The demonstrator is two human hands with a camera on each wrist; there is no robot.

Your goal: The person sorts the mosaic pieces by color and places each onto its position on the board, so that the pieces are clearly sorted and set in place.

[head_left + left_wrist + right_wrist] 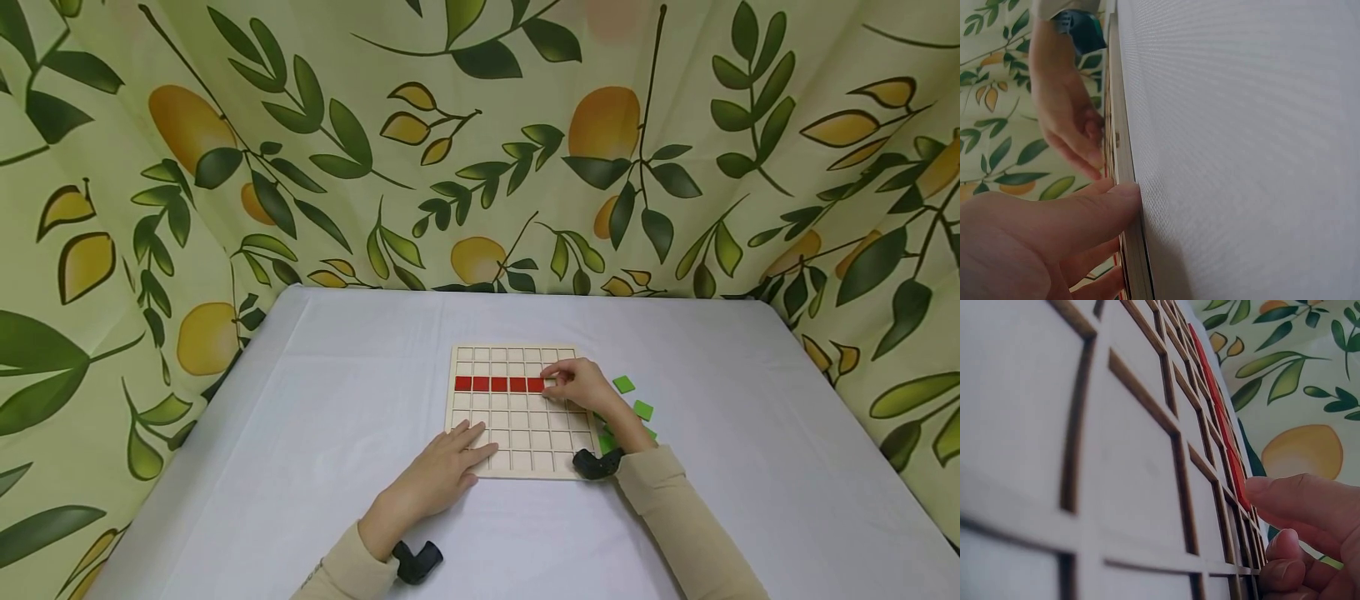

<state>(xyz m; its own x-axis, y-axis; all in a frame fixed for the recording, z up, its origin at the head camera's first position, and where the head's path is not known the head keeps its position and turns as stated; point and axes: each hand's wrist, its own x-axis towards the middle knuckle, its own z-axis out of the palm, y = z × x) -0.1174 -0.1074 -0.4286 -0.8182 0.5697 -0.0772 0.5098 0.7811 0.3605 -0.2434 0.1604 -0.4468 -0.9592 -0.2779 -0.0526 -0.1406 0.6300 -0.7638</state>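
A pale wooden grid board (517,477) lies on the white cloth, with a row of red tiles (498,384) across it. My right hand (588,385) is at the right end of this row, thumb and fingers bent together around a small green tile (551,378), mostly hidden. In the right wrist view, one fingertip of the hand (1310,519) is beside the last red tile (1237,478). My left hand (438,471) rests spread on the board's lower left corner; the left wrist view shows its thumb (1097,215) against the board's side edge (1124,137).
Loose green tiles (623,384) lie on the cloth right of the board, some partly hidden by the right forearm. A black device (597,463) is at the right wrist, another (418,562) at the left. A leaf-and-fruit patterned curtain (480,167) hangs behind the table.
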